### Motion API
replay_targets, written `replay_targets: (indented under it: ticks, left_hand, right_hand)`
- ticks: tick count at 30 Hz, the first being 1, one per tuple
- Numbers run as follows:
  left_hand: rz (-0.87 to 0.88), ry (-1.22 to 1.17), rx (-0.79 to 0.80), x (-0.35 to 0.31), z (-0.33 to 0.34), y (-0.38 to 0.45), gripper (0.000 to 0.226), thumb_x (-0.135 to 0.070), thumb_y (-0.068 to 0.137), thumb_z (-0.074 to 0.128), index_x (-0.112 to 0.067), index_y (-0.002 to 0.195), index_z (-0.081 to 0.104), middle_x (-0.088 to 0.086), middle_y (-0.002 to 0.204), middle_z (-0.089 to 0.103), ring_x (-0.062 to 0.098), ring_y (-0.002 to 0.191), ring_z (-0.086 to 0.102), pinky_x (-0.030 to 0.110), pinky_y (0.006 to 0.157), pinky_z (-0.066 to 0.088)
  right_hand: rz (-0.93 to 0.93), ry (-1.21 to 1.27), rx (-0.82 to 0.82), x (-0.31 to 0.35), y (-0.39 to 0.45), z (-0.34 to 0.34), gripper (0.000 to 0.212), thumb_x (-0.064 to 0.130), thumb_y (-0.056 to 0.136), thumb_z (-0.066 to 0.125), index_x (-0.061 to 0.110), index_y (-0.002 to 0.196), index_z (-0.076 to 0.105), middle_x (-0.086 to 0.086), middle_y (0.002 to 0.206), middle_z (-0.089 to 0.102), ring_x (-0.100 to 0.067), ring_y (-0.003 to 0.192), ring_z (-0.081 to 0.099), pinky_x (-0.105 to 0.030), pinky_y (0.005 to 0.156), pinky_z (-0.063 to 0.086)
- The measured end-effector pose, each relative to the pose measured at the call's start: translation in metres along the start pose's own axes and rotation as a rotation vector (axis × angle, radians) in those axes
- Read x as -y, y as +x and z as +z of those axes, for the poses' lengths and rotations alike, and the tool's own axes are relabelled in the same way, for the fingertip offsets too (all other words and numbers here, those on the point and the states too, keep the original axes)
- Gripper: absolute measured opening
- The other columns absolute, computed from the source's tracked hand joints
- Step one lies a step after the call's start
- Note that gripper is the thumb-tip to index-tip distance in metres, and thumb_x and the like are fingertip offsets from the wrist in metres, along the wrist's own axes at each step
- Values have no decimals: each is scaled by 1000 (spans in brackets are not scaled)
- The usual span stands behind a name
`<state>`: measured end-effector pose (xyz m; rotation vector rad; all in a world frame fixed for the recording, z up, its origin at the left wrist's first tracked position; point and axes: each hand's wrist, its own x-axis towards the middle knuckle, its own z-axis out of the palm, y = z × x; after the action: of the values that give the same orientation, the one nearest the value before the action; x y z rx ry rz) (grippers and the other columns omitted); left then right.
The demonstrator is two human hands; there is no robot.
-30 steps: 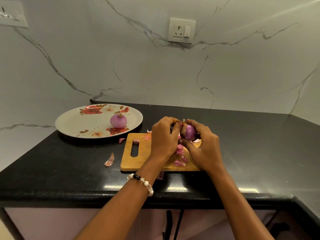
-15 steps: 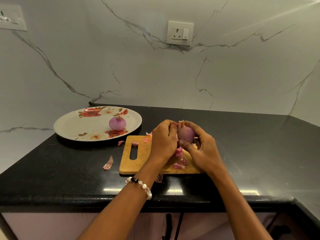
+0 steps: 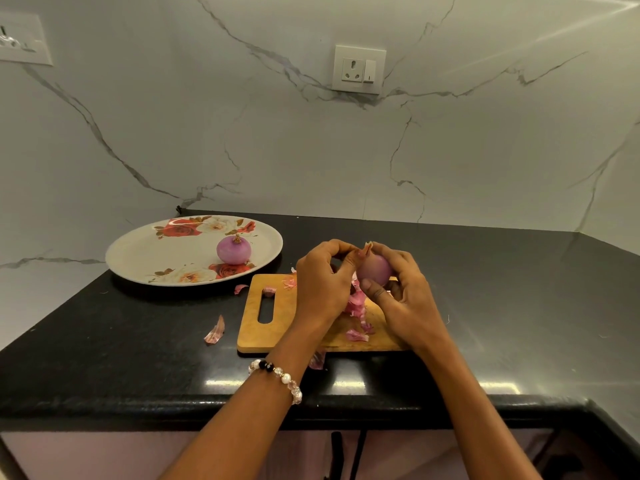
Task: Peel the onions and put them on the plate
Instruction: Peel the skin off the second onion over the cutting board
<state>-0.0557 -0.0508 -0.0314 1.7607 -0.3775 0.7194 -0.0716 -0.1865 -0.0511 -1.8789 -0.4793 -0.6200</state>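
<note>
Head view. Both hands are raised above the wooden cutting board [image 3: 277, 327]. The right hand [image 3: 403, 299] cradles a purple onion [image 3: 374, 270]: its fingers curl over the top and far side, and the thumb presses the lower front. The left hand [image 3: 322, 282] sits against the onion's left side, its fingers curled and its fingertips pinching the dry skin tip [image 3: 366, 249] at the top of the onion. The onion is held clear of the board.

A second onion [image 3: 233, 250], peeled and stem up, rests on the flowered plate [image 3: 149, 254], toward the plate's right half. The plate stands on the black worktop [image 3: 121, 341] to the left of the board, its right rim near the board's far left corner but apart from it.

Loose peel [image 3: 356, 308] lies on the board below the hands. Further scraps lie on the worktop: one piece [image 3: 215, 330] left of the board and one [image 3: 240, 288] between plate and board.

The board's near edge lies close to the worktop's front edge. Bare worktop extends to the right of the board as far as the wall corner. The left half of the plate is unoccupied. A beaded bracelet [image 3: 277, 374] circles the left wrist.
</note>
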Motion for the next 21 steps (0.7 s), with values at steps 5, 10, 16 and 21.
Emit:
replay_targets:
  ticks: [5, 10, 16, 21]
  left_hand:
    - [-51, -11, -31, 1, 0, 2, 14, -27, 88, 63, -16, 94, 70, -4, 89, 67, 10, 83, 62, 18, 70, 53]
    - [-123, -46, -5, 2, 1, 2, 16, -25, 94, 56, -13, 97, 67, -2, 90, 66, 12, 84, 63, 17, 67, 54]
    - [-56, 8, 45, 1, 5, 0, 17, -24, 99, 45, -12, 100, 58, 4, 96, 61, 14, 87, 59, 14, 68, 51]
    - [-45, 18, 84, -1, 5, -2, 20, -26, 99, 43, -12, 106, 55, 7, 101, 60, 18, 91, 60, 29, 74, 57]
  right_hand:
    - [14, 57, 53, 4, -1, 0, 51, 7, 89, 69, 26, 132, 48, -2, 126, 54, -13, 114, 59, -18, 88, 53]
    - [67, 167, 79, 9, -2, -1, 47, 6, 92, 64, 24, 132, 50, -3, 128, 59, -12, 113, 62, -20, 89, 53]
    - [124, 405, 23, 13, 0, -3, 37, -3, 89, 60, 23, 115, 61, 4, 111, 66, -11, 103, 67, -22, 78, 55]
    - [193, 556, -35, 7, 3, -2, 41, 7, 69, 53, 16, 107, 66, -2, 109, 67, -20, 101, 66, -23, 75, 55]
